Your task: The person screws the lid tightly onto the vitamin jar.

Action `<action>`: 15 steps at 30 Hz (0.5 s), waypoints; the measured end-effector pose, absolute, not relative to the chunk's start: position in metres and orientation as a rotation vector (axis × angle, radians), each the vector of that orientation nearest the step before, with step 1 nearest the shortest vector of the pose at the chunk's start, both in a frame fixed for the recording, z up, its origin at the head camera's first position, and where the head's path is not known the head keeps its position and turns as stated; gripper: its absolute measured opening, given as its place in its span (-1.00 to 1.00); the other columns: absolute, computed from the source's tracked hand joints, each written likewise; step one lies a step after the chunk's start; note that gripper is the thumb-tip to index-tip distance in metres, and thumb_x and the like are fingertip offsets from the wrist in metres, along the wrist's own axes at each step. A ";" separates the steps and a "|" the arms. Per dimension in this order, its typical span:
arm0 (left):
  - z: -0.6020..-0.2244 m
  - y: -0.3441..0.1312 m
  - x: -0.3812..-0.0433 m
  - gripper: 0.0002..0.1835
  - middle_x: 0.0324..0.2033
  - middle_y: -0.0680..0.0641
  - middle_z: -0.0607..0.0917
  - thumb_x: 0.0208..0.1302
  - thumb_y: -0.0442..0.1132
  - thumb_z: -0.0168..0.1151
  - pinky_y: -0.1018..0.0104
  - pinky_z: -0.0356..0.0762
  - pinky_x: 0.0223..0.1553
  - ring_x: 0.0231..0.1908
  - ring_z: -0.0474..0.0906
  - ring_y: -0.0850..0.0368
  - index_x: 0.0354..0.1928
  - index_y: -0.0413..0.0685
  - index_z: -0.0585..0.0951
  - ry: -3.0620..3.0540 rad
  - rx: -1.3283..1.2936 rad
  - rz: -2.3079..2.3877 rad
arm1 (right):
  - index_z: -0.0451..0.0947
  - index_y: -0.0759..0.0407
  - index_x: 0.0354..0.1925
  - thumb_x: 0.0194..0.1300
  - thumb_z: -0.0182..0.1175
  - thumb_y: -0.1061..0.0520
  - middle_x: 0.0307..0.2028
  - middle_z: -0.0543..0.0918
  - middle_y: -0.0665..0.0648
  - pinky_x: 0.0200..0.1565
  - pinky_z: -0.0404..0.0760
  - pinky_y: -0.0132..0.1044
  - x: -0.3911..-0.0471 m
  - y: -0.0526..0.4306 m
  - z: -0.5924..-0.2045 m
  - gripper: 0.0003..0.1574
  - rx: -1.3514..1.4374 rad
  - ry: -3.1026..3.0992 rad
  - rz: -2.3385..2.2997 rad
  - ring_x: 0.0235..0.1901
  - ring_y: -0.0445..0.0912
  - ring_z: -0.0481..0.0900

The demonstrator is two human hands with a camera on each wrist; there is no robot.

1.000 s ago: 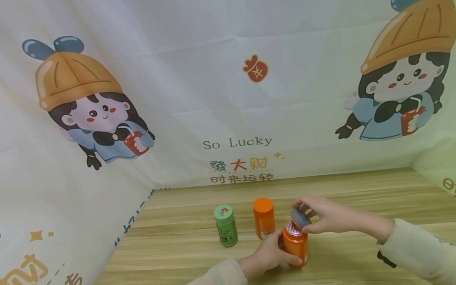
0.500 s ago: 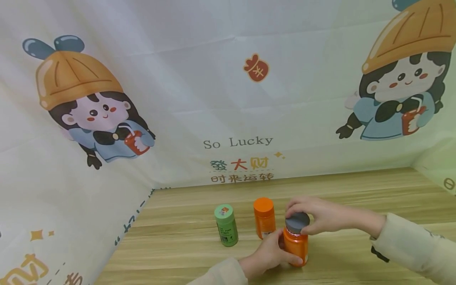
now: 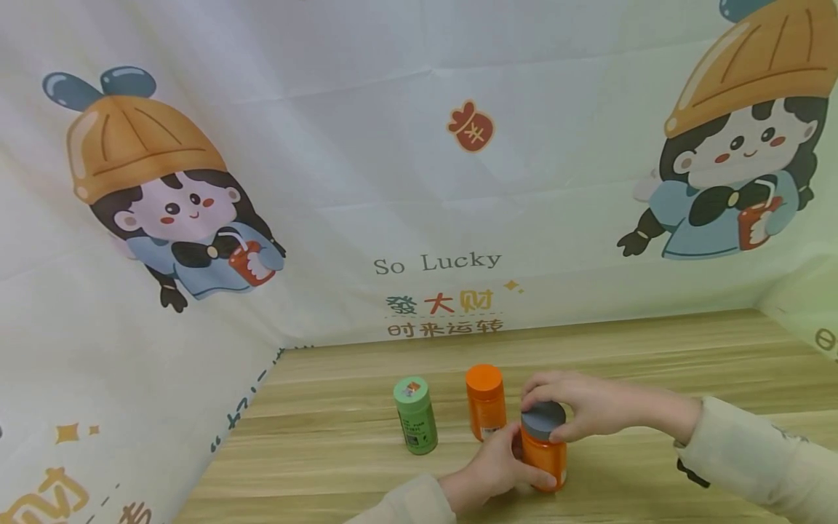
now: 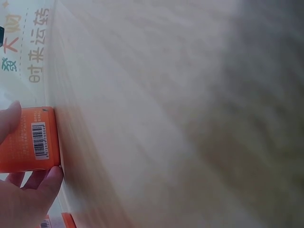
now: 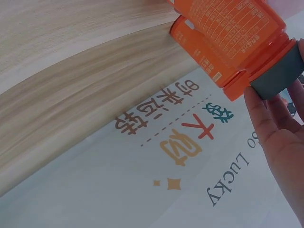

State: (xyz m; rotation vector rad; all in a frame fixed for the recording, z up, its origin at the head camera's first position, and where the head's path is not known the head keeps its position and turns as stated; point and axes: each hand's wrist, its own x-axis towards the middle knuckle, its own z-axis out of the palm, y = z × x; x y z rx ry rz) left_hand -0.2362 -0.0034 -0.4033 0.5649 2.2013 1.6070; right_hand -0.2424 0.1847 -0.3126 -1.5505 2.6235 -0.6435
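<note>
An orange bottle [image 3: 545, 460] stands upright on the wooden table, a grey cap [image 3: 543, 421] seated level on its mouth. My left hand [image 3: 492, 466] grips the bottle's lower body, thumb in front and fingers behind. In the left wrist view the bottle [image 4: 28, 140] shows a barcode between the thumb and fingers. My right hand [image 3: 589, 405] holds the cap by its rim from above. The right wrist view has the cap [image 5: 280, 71] between the fingers of that hand [image 5: 278, 137], close against the bottle's neck.
A second orange bottle [image 3: 486, 402] with an orange lid stands just behind the left hand. Left of it is a green bottle [image 3: 415, 416] with a sticker on its lid. A printed white cloth [image 3: 366, 160] hangs behind the table [image 3: 314, 437].
The right hand has brought the tilted grey cap down onto the bottle's open, foil-covered mouth, hiding the foil. The left hand has kept its hold in place.
</note>
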 end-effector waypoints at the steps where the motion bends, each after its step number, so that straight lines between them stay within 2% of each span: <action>1: -0.403 -0.003 -0.236 -0.43 -0.12 0.05 0.63 -0.10 -0.45 0.41 0.29 0.48 -0.03 -0.17 0.54 0.23 0.03 -0.09 0.46 2.204 0.568 1.606 | 0.48 0.13 -0.06 0.12 0.26 0.15 -0.03 0.45 0.08 -0.11 0.50 -0.32 -0.243 0.184 -0.313 -0.62 -1.542 2.622 -0.644 -0.10 -0.14 0.42; 8: -0.403 -0.002 -0.236 -0.43 -0.12 0.07 0.62 -0.11 -0.44 0.42 0.32 0.49 -0.05 -0.17 0.53 0.26 0.02 -0.06 0.47 2.220 0.565 1.598 | 0.49 0.17 -0.08 0.11 0.29 0.03 -0.12 0.47 0.05 -0.24 0.50 -0.40 -0.242 0.180 -0.313 -0.57 -1.440 2.659 -0.657 -0.21 -0.22 0.42; 15: -0.404 -0.002 -0.237 -0.43 -0.13 0.07 0.63 -0.12 -0.43 0.43 0.30 0.50 -0.07 -0.17 0.53 0.25 0.02 -0.06 0.48 2.247 0.549 1.582 | 0.48 0.17 -0.18 0.02 0.34 -0.09 -0.26 0.44 -0.02 -0.39 0.43 -0.45 -0.239 0.170 -0.314 -0.52 -1.197 2.809 -0.645 -0.38 -0.26 0.37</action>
